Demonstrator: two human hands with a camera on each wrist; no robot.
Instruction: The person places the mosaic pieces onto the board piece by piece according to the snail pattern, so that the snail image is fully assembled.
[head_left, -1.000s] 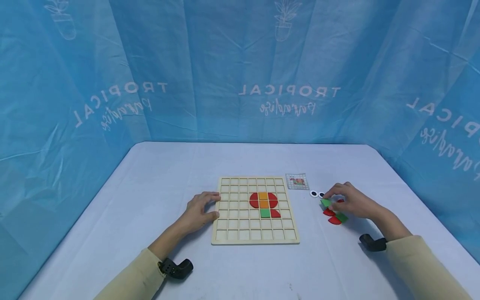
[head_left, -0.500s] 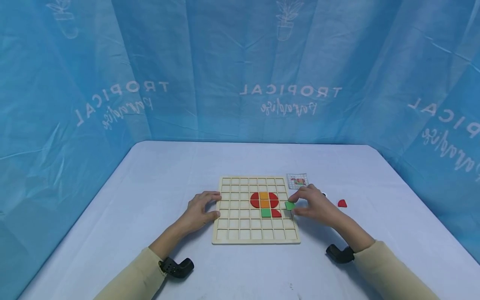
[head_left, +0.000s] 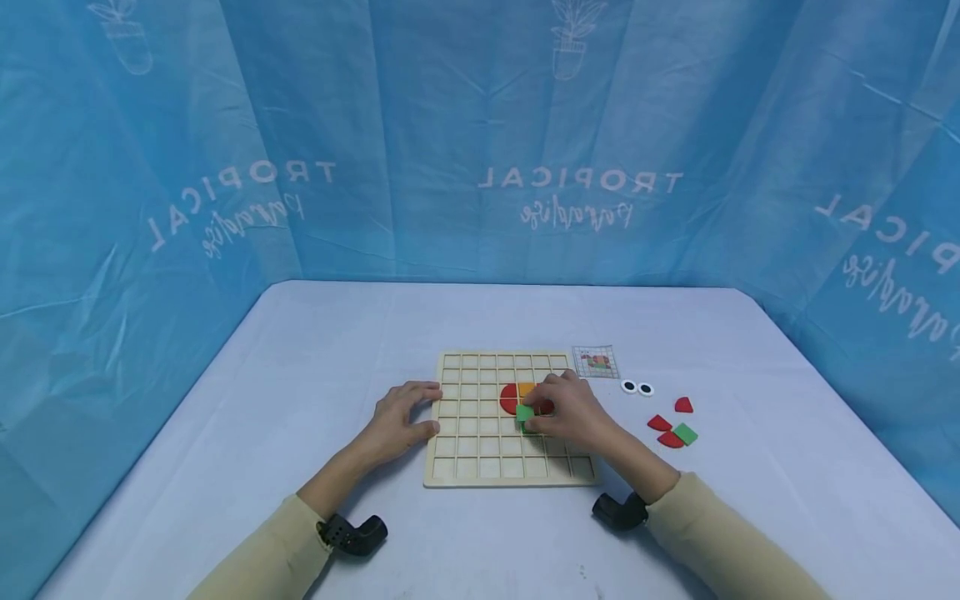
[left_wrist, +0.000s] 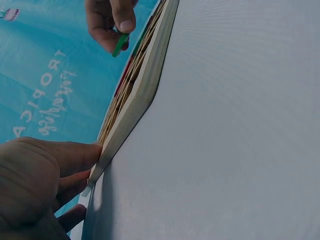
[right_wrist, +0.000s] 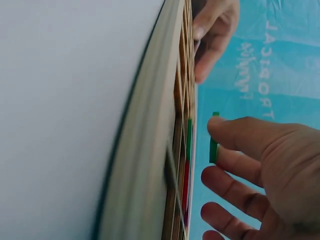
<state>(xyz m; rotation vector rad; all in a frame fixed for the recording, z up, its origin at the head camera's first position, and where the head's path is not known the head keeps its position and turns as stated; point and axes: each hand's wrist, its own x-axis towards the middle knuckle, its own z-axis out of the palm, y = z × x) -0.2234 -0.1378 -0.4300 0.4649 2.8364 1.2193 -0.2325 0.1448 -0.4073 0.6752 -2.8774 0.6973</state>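
Observation:
Between thumb and fingertips my right hand (head_left: pixel 566 410) pinches a green square tile (head_left: pixel 524 412), held over the middle of a wooden grid board (head_left: pixel 487 482). In the right wrist view, that green tile (right_wrist: pixel 214 145) is seen edge-on, a little above the board. My left hand (head_left: pixel 401 423) rests against the board's left edge, with the thumb (left_wrist: pixel 82 156) touching the rim in the left wrist view. On the board, red quarter-circle tiles (head_left: pixel 508 398) flank orange square tiles (head_left: pixel 527 389). Another green tile (right_wrist: pixel 189 137) sits in the grid, largely covered by my right hand in the head view.
Right of the board lie several loose red pieces (head_left: pixel 683 405), a green tile (head_left: pixel 686 434) and two white eye discs (head_left: pixel 628 387). A small picture card (head_left: pixel 596 362) lies by the board's upper right corner. A blue curtain (head_left: pixel 450 125) stands behind the white table (head_left: pixel 337 333).
My right hand has taken a green square tile from the loose pieces and carried it left over the board. My left hand has stayed at the board's edge.

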